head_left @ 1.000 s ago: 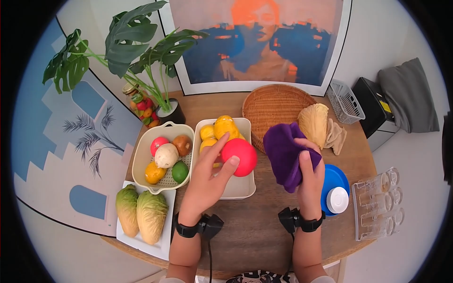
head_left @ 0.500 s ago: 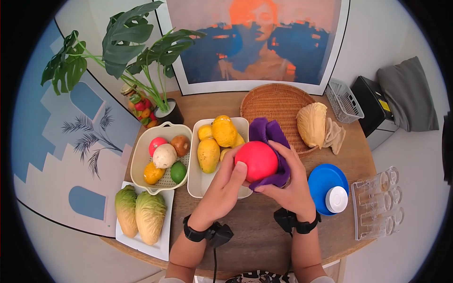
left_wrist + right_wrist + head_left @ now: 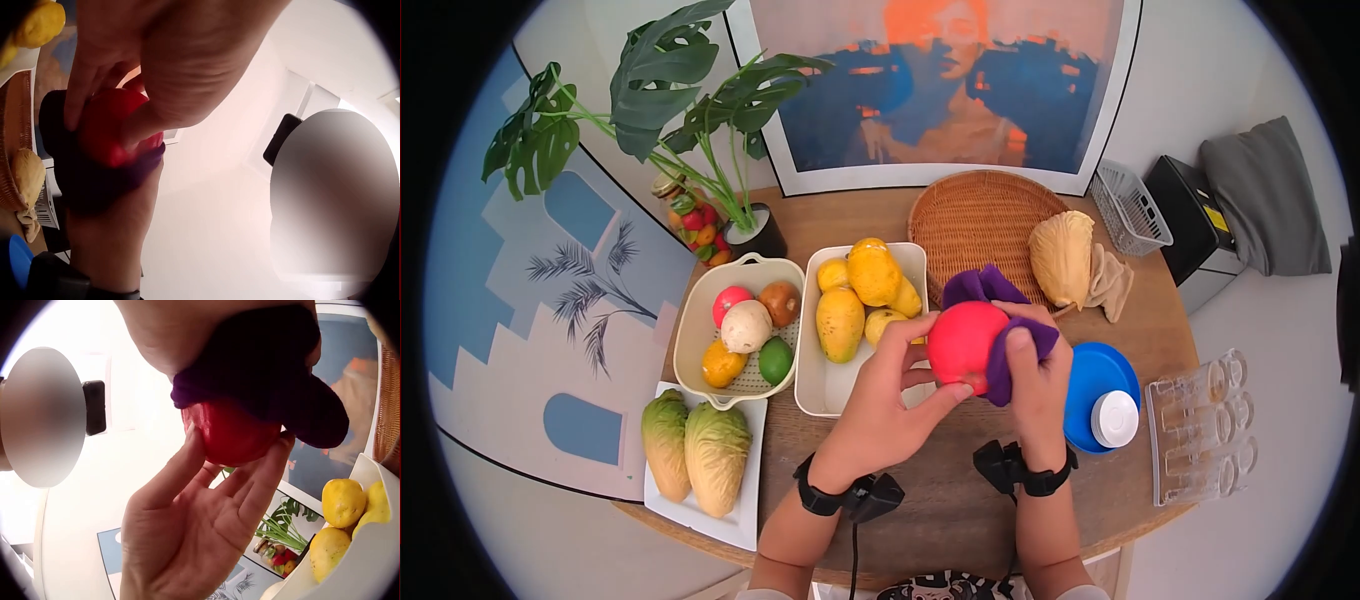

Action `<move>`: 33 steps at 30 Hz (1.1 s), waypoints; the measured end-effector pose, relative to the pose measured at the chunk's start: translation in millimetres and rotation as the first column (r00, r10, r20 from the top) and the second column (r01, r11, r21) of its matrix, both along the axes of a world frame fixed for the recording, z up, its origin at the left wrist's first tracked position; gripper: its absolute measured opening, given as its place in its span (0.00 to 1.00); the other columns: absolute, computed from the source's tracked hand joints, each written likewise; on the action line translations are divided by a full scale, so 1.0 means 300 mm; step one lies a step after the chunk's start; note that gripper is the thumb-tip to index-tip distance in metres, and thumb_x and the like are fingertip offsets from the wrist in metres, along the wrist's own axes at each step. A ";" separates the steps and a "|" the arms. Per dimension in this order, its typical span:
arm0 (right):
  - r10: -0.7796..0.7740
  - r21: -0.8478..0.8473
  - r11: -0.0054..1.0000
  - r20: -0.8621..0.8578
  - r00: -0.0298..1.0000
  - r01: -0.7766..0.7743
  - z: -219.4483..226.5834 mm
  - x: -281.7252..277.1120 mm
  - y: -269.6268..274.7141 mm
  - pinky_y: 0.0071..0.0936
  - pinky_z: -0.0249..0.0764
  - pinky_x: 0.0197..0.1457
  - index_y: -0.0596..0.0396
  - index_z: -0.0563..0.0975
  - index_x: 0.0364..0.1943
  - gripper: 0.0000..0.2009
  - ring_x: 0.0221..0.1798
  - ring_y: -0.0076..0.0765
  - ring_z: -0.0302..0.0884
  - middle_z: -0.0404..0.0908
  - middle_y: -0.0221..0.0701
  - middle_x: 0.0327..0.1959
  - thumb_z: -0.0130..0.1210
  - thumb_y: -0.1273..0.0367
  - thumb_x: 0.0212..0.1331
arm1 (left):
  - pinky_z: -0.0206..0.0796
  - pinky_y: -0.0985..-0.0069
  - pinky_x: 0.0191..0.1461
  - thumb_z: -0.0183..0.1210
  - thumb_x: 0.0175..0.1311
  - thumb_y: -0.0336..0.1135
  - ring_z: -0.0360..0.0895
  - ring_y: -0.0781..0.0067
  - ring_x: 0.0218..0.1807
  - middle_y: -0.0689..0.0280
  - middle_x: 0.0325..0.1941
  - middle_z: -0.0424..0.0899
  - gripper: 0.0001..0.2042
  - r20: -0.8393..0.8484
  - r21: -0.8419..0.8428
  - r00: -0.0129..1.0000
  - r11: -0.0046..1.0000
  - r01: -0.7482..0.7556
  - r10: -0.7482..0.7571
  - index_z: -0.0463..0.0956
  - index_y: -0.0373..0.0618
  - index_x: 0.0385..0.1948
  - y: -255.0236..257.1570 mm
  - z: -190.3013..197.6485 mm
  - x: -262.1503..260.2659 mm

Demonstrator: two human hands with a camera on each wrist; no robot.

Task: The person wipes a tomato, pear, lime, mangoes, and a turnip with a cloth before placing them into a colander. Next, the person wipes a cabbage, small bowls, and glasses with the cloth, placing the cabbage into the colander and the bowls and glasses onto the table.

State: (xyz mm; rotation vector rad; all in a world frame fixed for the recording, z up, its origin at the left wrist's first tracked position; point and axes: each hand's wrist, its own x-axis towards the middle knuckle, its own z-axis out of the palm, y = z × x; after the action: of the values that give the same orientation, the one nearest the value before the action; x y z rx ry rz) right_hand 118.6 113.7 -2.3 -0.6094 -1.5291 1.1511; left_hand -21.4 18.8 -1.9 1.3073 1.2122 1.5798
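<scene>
Gripping a smooth, round, red-pink fruit point(image 3: 962, 343) between two hands with a soft purple cloth point(image 3: 982, 288)

So the red fruit is up off the brown wooden table point(image 3: 940, 500), right in the gap between both hands. The left hand point(image 3: 880, 415) has it from its own side: thumb along the bottom near edge, fingers curled round the left and far side, so the fruit sits at the fingertips and clear of the palm. Right wrist view backs that up, with plenty of bare palm showing.

The right hand point(image 3: 1037, 390) is bunched round the cloth, thumb on the near side, and the cloth is up against the right side of the fruit. Most of those fingers are hidden, so can't say exactly how they lie.

Just past the left hand there's a white rectangular tray point(image 3: 825, 392) of lumpy yellow fruit point(image 3: 840, 325). A round brown wicker basket point(image 3: 970, 228) lies beyond the cloth, and a round blue plate point(image 3: 1092, 375) is to the right, near the right hand.
</scene>
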 end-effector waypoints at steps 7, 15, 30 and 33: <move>-0.006 -0.339 0.941 -0.057 0.998 -0.014 0.042 0.024 0.014 0.17 0.72 0.40 0.63 0.81 0.34 0.12 0.32 0.17 0.75 0.80 0.24 0.28 0.57 0.65 0.67 | 0.75 0.70 0.57 0.66 0.55 0.20 0.70 0.60 0.66 0.55 0.65 0.69 0.30 -0.402 0.138 0.914 0.990 0.002 0.054 0.62 0.41 0.59 0.001 0.013 0.003; 0.062 -0.122 0.992 0.214 0.975 -0.037 -0.034 0.027 0.028 0.27 0.71 0.54 0.63 0.75 0.52 0.18 0.48 0.27 0.75 0.79 0.33 0.48 0.48 0.60 0.72 | 0.76 0.71 0.54 0.65 0.56 0.21 0.75 0.62 0.60 0.55 0.63 0.70 0.29 -0.288 -0.014 0.949 0.990 -0.138 0.128 0.62 0.40 0.59 0.011 -0.006 0.027; 0.374 -0.178 0.921 0.146 0.916 -0.348 -0.009 0.019 0.017 0.35 0.61 0.70 0.60 0.56 0.71 0.48 0.69 0.41 0.62 0.60 0.45 0.68 0.73 0.64 0.46 | 0.79 0.70 0.51 0.65 0.56 0.22 0.79 0.59 0.54 0.53 0.56 0.74 0.27 -0.213 0.042 0.932 0.956 -0.291 0.293 0.64 0.35 0.58 0.024 -0.006 0.012; 0.363 -0.114 0.931 0.198 0.911 -0.346 -0.009 0.012 0.013 0.35 0.62 0.69 0.59 0.58 0.70 0.47 0.68 0.40 0.63 0.62 0.45 0.67 0.73 0.64 0.45 | 0.79 0.69 0.50 0.64 0.56 0.22 0.79 0.58 0.54 0.53 0.55 0.75 0.26 -0.237 0.073 0.908 0.939 -0.337 0.344 0.65 0.34 0.57 0.025 -0.010 0.017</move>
State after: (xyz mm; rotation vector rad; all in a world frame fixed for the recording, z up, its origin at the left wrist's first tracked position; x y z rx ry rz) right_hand 122.3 117.5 -5.1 -0.5327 -1.8427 1.4619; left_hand -16.1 26.2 -5.0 1.3994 1.6517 1.7163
